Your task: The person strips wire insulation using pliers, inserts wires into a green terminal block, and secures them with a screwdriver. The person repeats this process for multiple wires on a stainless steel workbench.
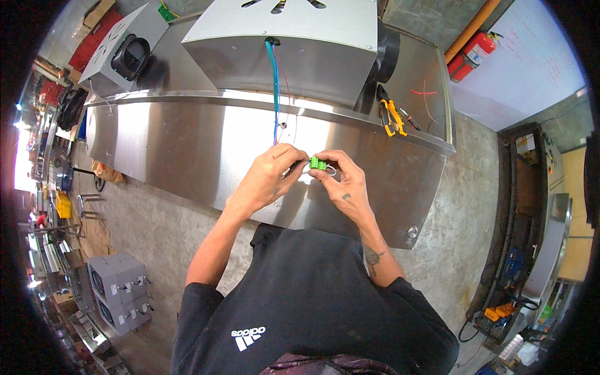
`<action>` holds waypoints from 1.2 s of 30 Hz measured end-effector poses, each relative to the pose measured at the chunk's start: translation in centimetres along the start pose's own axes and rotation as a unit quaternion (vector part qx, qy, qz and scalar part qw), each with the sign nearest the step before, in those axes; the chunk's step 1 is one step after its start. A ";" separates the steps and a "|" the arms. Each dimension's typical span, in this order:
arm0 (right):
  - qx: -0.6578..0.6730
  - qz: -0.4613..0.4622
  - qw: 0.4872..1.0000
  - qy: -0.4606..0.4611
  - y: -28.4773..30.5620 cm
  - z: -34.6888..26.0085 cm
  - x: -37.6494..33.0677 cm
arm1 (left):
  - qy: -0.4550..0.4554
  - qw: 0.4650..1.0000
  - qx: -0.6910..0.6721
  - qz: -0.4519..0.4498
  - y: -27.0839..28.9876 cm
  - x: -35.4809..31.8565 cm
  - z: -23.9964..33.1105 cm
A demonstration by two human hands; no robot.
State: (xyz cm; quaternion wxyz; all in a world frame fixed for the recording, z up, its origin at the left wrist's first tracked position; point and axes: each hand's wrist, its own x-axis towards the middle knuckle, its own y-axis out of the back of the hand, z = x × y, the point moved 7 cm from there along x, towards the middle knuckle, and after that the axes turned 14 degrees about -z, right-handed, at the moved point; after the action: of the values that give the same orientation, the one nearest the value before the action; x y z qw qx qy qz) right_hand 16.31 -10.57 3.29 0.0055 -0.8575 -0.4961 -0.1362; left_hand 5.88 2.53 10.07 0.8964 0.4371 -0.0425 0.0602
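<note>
Between my fingertips, above the steel bench front, is a small green terminal block connector (317, 164). My right hand (345, 182) is closed, pinching it between thumb and forefinger. Just left of it, my left hand (275, 174) is closed in a pinch on a thin wire close to the connector; the fingers partly hide the wire. A thin white wire (332, 169) loops beside the connector near my right fingers. Blue wires (275, 94) and a thin red one hang from a hole in the grey metal box (281, 65) and run down behind my left hand.
Yellow-handled pliers (392, 117) and a screwdriver (410, 120) lie on the bench (181, 134) to the right, near red wire scraps (424, 92). A second grey box (122, 47) stands far left. A fire extinguisher (472, 56) is at the far right. Grey units (119, 292) sit on the floor lower left.
</note>
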 end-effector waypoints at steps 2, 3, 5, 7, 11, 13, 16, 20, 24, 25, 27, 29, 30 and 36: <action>-0.004 -0.008 1.000 0.002 0.2 -0.5 0.1 | -0.011 1.000 0.011 0.004 -0.1 0.0 0.1; -0.007 -0.010 1.000 0.003 0.3 -0.7 0.2 | -0.009 1.000 0.007 0.003 -0.1 0.1 0.0; -0.003 -0.005 1.000 0.000 0.4 -0.4 0.1 | -0.005 1.000 -0.001 0.002 -0.2 0.2 0.0; -0.018 -0.003 1.000 0.001 0.4 -0.5 0.2 | -0.008 1.000 -0.004 0.004 -0.2 0.3 0.0; -0.049 -0.006 0.999 -0.013 0.6 -0.9 0.1 | 0.008 0.999 -0.037 -0.012 -0.5 0.6 -0.5; -0.052 0.000 0.999 0.004 0.8 -1.5 0.1 | 0.004 1.000 -0.023 -0.002 -0.6 0.5 -0.4; -0.053 -0.034 0.998 0.015 0.3 -1.0 -0.1 | 0.011 1.000 -0.016 0.002 -0.8 0.6 -1.1; -0.033 -0.030 0.999 0.006 1.0 -0.3 0.0 | 0.036 0.998 -0.049 -0.028 -1.7 0.4 -0.9; -0.037 -0.006 0.999 -0.005 0.5 -0.6 -1.1 | 0.025 0.998 -0.029 -0.057 -1.4 1.9 -1.1; -0.045 0.006 0.999 0.003 1.1 -0.6 -1.0 | 0.016 0.997 -0.017 -0.069 -1.3 2.0 -1.0; -0.032 0.038 0.999 0.010 1.7 -0.1 -1.6 | 0.001 0.996 -0.047 -0.074 -1.7 3.1 -0.4; -0.055 0.053 0.997 0.034 1.7 0.2 -1.9 | -0.019 0.996 -0.038 -0.075 -1.5 3.6 -0.2; -0.063 0.057 0.996 0.009 2.0 0.0 -2.2 | -0.031 0.995 -0.039 -0.081 -2.0 3.8 -0.1; -0.073 0.137 0.987 0.026 0.1 -0.8 -5.2 | -0.101 0.981 -0.079 -0.146 -2.9 3.7 0.1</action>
State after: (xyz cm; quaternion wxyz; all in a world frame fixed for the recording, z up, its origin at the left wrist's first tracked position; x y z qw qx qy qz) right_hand 13.74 -15.10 2.84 -0.0258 -0.9118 -0.3618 -0.1924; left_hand 9.99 0.93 8.32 0.9182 0.3705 -0.0730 -0.1196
